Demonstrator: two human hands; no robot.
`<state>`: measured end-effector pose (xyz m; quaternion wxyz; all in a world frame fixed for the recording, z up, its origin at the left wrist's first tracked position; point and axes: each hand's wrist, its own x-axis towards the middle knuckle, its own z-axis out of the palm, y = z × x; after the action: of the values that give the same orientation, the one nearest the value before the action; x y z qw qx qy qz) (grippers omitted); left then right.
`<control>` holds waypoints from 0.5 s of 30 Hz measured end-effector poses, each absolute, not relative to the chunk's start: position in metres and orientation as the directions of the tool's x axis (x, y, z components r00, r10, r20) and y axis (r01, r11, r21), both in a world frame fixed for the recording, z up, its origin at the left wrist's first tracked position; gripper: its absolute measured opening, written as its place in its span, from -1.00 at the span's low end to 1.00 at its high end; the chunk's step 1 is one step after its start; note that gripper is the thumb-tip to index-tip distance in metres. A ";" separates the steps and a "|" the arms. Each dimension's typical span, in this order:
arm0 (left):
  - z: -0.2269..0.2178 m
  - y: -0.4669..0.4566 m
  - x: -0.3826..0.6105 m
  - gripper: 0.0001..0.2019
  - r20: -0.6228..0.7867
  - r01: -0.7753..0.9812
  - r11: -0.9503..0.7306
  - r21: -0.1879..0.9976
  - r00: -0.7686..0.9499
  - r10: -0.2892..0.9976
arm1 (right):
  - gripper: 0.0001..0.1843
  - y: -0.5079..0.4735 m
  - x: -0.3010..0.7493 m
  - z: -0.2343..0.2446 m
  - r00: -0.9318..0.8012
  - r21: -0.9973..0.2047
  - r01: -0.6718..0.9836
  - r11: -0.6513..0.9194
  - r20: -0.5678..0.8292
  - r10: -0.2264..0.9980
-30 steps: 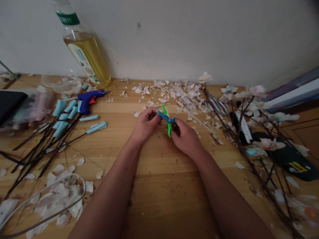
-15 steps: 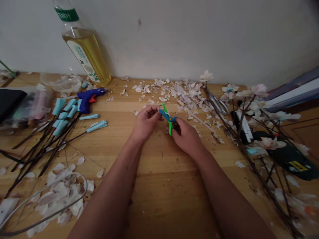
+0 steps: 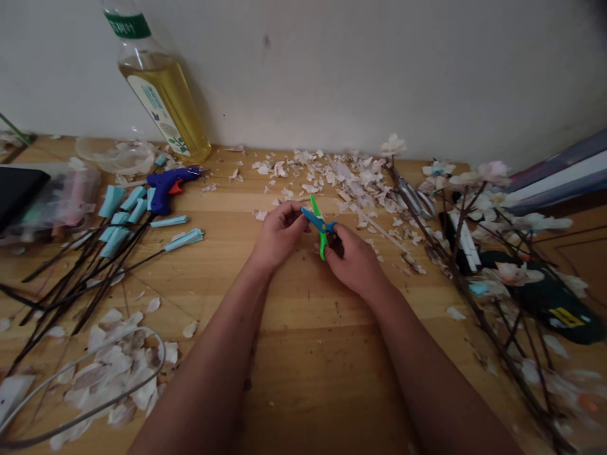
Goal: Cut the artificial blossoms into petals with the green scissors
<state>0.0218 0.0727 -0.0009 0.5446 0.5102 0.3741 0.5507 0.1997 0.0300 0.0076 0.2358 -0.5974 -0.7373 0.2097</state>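
Note:
My right hand [image 3: 349,256] is closed round the handles of a small pair of blue and green scissors [image 3: 324,227]. Their blades are spread and point up and to the left. My left hand [image 3: 283,232] is pinched at the tip of the blue blade, thumb against fingers. Whatever lies between those fingertips is too small and hidden to make out. Both hands are over the middle of the wooden table [image 3: 308,354], a little in front of the scattered petal scraps [image 3: 310,170].
On the left are a blue glue gun [image 3: 167,186], dark stems with light-blue paper tips [image 3: 114,243], a petal pile [image 3: 114,366] and a white cable [image 3: 161,347]. An oil bottle [image 3: 165,101] stands by the wall. Blossom branches [image 3: 467,297] and pliers [image 3: 412,197] are on the right.
The scissors have turned very slightly, with the green handle shifting a little left. Both hands keep almost the same place and hold.

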 end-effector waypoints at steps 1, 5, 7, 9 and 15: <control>-0.001 0.073 0.022 -0.87 0.160 -0.212 -0.133 0.968 0.114 0.980 | -0.83 0.030 0.200 0.008 -0.176 -0.596 0.778 0.198 0.095 0.980; -0.004 0.074 0.023 -0.91 0.187 -0.195 -0.164 0.967 0.109 0.976 | -0.84 0.030 0.200 0.009 -0.176 -0.605 0.772 0.197 0.095 0.980; -0.004 0.074 0.024 -0.91 0.198 -0.180 -0.175 0.968 0.120 0.973 | -0.84 0.030 0.200 0.009 -0.174 -0.595 0.779 0.199 0.100 0.980; -0.004 0.073 0.023 -0.90 0.199 -0.164 -0.177 0.971 0.134 0.971 | -0.83 0.030 0.200 0.009 -0.174 -0.591 0.782 0.198 0.098 0.980; -0.005 0.073 0.021 -0.85 0.211 -0.130 -0.193 0.973 0.141 0.967 | -0.86 0.030 0.200 0.010 -0.173 -0.611 0.767 0.195 0.095 0.980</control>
<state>0.0208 0.0733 -0.0047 0.5116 0.5556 0.3766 0.5364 0.2000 0.0297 0.0101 0.2430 -0.5951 -0.7339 0.2195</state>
